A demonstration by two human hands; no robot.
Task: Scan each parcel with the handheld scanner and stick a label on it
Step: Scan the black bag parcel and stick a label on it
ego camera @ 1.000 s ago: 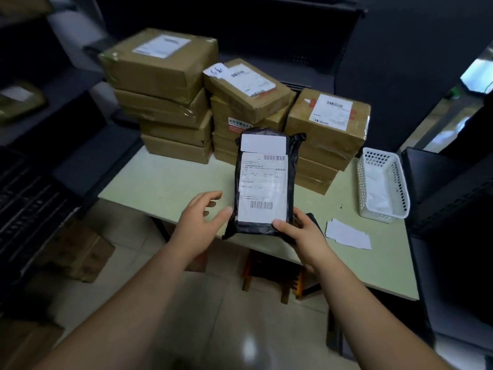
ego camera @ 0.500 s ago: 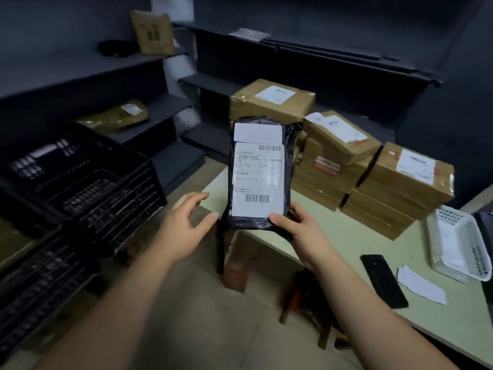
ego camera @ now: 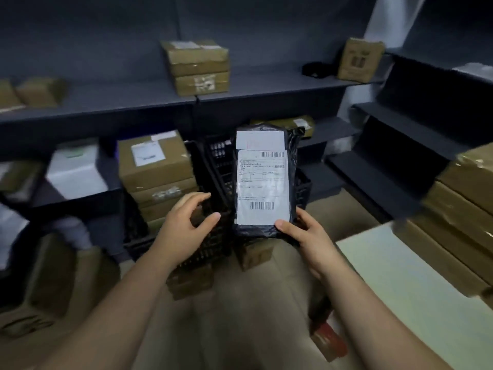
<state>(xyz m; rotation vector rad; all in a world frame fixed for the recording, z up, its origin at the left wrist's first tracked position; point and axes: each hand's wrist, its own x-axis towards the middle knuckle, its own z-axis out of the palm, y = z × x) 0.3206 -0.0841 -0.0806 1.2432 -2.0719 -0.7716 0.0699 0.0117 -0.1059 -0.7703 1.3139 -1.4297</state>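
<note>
Parcel first: on my head-camera feed it is a black plastic mailer held upright in the air in front of the person's chest, over the floor and to the left of the pale green table. Its face is turned toward the camera. A printed waybill with a barcode near its top and another near its bottom covers most of that face, and a smaller white label sits just above the waybill, touching or slightly overlapping its top edge. The right hand grasps the parcel at its lower right corner, with the thumb pressed on the bottom corner of the waybill and the other fingers hidden behind the plastic. The left hand hangs just beside the parcel's left edge, apart from it, fingers loosely bent and gripping nothing. Behind the parcel I see black slatted crates on the floor, and to their left a stack of brown boxes with a white box beside it. Dark shelves run across the back wall, carrying two stacked cartons and a single carton further right. More brown boxes are piled on the table at the right edge, blurred.
</note>
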